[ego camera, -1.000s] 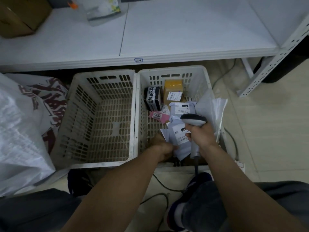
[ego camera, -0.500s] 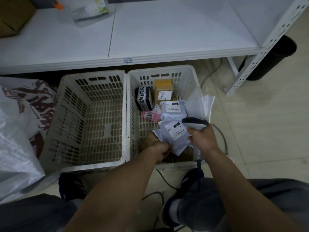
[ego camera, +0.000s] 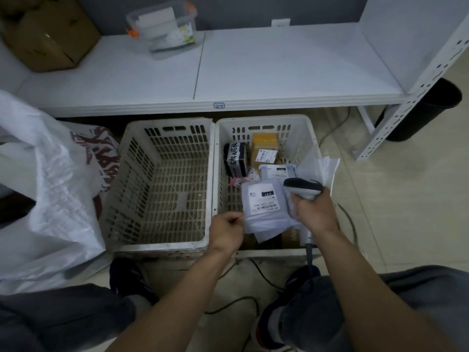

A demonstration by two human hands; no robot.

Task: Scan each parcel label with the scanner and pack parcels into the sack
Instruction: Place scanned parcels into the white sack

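Observation:
My left hand [ego camera: 227, 231] pinches the lower left corner of a white poly-bag parcel [ego camera: 264, 209], holding it label-up over the right basket [ego camera: 308, 138]. My right hand [ego camera: 314, 214] grips the grey scanner [ego camera: 303, 188], whose head sits just right of the parcel's label. Lower in that basket lie a black box with white lettering [ego camera: 235, 158], a yellow-brown box [ego camera: 264, 148], a pink packet [ego camera: 237, 182] and another white parcel [ego camera: 276, 171]. The white woven sack [ego camera: 43, 189] stands open at the far left.
An empty slatted basket [ego camera: 162, 184] sits between the sack and the right basket. A white shelf [ego camera: 228, 72] above carries a cardboard box [ego camera: 48, 31] and a clear container [ego camera: 165, 26]. A black bin [ego camera: 426, 110] stands right; cables and my shoes lie below.
My left hand has lifted the white parcel up and toward me, turning its label to face up. The scanner in my right hand stays beside it. The camera view has shifted.

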